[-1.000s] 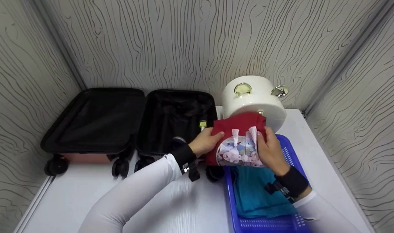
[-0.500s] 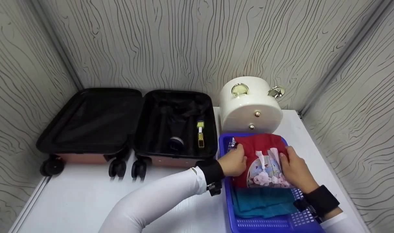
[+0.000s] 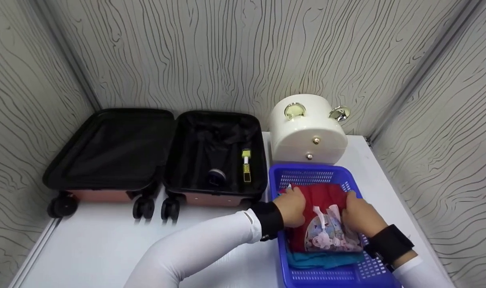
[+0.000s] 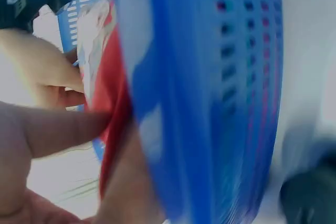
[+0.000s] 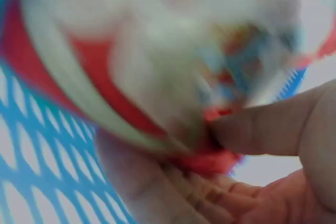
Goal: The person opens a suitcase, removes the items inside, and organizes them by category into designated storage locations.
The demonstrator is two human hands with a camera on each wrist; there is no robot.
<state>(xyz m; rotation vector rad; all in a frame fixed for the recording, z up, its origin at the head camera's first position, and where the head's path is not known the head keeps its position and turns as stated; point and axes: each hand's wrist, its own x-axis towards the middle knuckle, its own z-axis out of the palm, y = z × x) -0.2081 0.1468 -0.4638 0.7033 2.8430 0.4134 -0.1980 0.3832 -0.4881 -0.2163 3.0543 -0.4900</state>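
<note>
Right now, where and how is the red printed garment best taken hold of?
Probably by its side edges, from above, as the left hand and right hand pinch it: the red printed garment is spread wide inside the blue basket, whose walls would hinder coming in sideways.

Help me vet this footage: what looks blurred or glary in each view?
Head: mostly clear, mild gloss on the white box; left wrist: basket smeared, left background bright and washed out; right wrist: cloth heavily blurred, its print indistinct.
</note>
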